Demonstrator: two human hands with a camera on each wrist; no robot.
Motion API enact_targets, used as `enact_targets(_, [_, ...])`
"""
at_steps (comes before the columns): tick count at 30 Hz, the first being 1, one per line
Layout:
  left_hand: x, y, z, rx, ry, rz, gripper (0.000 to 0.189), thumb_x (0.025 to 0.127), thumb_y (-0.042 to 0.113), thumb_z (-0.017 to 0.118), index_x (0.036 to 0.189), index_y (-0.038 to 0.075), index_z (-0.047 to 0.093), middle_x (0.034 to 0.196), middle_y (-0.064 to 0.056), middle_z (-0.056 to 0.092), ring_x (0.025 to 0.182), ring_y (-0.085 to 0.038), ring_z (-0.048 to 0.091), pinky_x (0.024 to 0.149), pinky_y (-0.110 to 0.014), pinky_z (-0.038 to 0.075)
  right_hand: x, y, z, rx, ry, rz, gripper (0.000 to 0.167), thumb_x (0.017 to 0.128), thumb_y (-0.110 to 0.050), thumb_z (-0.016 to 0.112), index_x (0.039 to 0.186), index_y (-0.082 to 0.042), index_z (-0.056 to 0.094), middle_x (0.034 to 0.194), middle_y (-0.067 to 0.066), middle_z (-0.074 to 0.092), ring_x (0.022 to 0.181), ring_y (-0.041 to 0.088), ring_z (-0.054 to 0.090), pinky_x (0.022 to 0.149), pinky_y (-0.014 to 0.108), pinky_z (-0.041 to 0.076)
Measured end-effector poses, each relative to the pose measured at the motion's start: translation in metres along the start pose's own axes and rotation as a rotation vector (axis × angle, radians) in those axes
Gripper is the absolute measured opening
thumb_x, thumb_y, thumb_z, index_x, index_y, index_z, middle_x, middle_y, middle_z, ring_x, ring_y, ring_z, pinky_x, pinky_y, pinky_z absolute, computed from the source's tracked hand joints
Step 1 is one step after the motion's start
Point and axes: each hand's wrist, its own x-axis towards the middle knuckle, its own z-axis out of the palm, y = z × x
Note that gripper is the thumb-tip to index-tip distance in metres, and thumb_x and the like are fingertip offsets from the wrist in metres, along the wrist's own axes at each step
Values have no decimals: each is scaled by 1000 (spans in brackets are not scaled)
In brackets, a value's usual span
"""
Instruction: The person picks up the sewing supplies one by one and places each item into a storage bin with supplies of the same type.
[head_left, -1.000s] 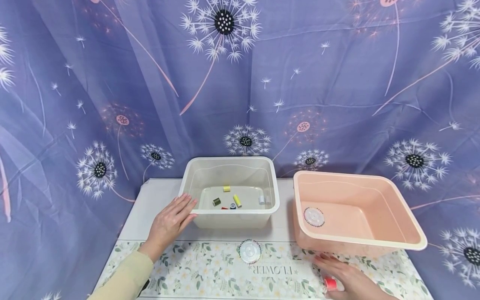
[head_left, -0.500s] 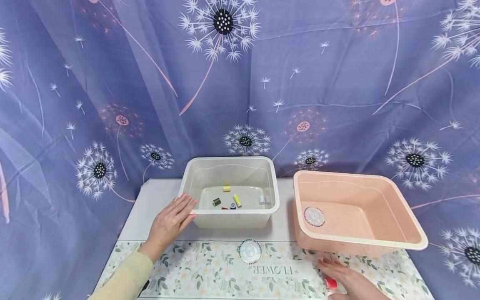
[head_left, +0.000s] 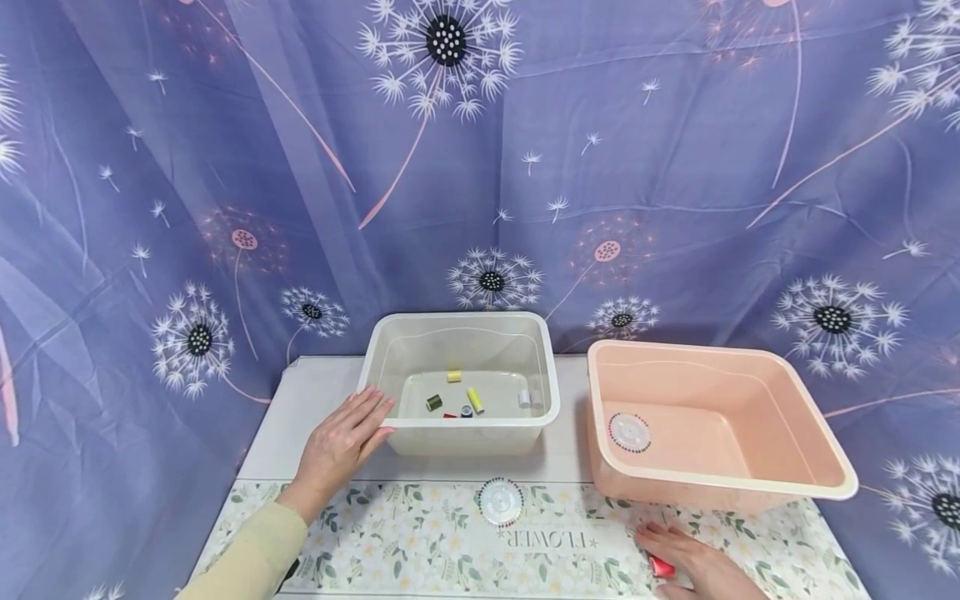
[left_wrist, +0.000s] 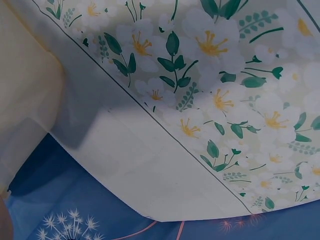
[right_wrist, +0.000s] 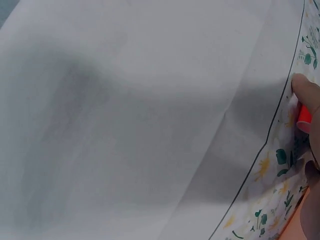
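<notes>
My left hand (head_left: 337, 437) lies on the front left corner of the grey plastic bin (head_left: 465, 423), fingers extended over its rim. Several thread spools lie inside that bin, among them a dark green spool (head_left: 434, 402) and a yellow spool (head_left: 476, 400). On the table at the lower right, my right hand (head_left: 697, 567) is placed around a red thread spool (head_left: 662, 567), fingers on the far side and thumb on the near side. In the right wrist view the thumb (right_wrist: 304, 90) partly covers the red spool (right_wrist: 303, 120).
A pink bin (head_left: 735, 481) stands at the right with a wheel of pearl-head pins (head_left: 629, 432) in it. Another pin wheel (head_left: 500, 502) lies on the floral table mat (head_left: 420, 542) between the hands. A purple dandelion curtain (head_left: 480, 183) hangs behind the bins.
My right hand has shifted slightly right and toward me, and its fingers have drawn closer to the red spool. The left hand and both bins have stayed in place.
</notes>
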Motion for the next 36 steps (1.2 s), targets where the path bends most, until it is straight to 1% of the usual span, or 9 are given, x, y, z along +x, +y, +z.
enact_targets(3, [1,0,0,1,10,4,68,116,54,31,134,5,75,130,-18,75,123,-36,71,105,-55,59,0,2,2,-20,22,-23,52,94,-37,84,141,-17,72,133,0,75,120,21,73,94,30,64])
enact_targets(5, [2,0,0,-2,21,9,67,116,53,32,134,5,75,129,-18,75,123,-36,71,103,-56,60,0,3,3,-30,44,-47,50,94,-36,84,138,-17,73,130,0,76,117,18,74,101,18,57])
enact_targets(7, [2,0,1,-4,42,18,66,116,52,33,133,5,75,129,-18,75,122,-36,72,102,-56,60,0,4,4,-35,64,-69,48,93,-35,85,136,-16,75,128,0,77,115,16,75,104,11,51])
enact_targets(9, [2,-1,2,-7,64,27,64,116,52,35,133,5,76,128,-18,76,120,-37,72,101,-56,61,1,4,4,-23,64,-72,45,94,-34,85,134,-16,76,126,1,78,114,16,75,101,12,54])
enact_targets(13, [2,-1,4,-13,88,36,63,115,51,37,132,5,76,126,-19,76,119,-38,73,102,-55,60,3,2,3,20,26,-43,39,96,-29,83,133,-16,77,125,2,79,111,17,76,83,31,67])
enact_targets(15, [2,-1,3,-13,77,31,64,116,51,36,132,5,76,127,-18,76,119,-37,73,102,-55,60,4,2,2,46,11,-28,38,96,-25,83,132,-16,77,124,3,79,109,17,77,77,33,68])
enact_targets(21, [1,0,2,-7,42,13,65,116,53,35,134,5,75,128,-18,76,122,-37,72,103,-56,60,7,1,3,102,39,-16,33,92,-17,86,124,-16,80,113,4,81,98,14,79,67,26,66])
enact_targets(28, [1,-1,3,-2,81,31,63,115,52,37,133,6,76,128,-18,76,119,-37,73,101,-56,61,8,1,4,112,50,-30,31,90,-14,87,121,-15,80,110,6,81,93,14,79,65,25,65])
enact_targets(36, [1,0,2,0,74,33,64,116,51,35,133,5,76,128,-18,75,120,-38,72,100,-57,61,10,-2,3,140,60,-3,28,92,-14,85,119,-15,80,108,2,81,89,10,78,63,23,64])
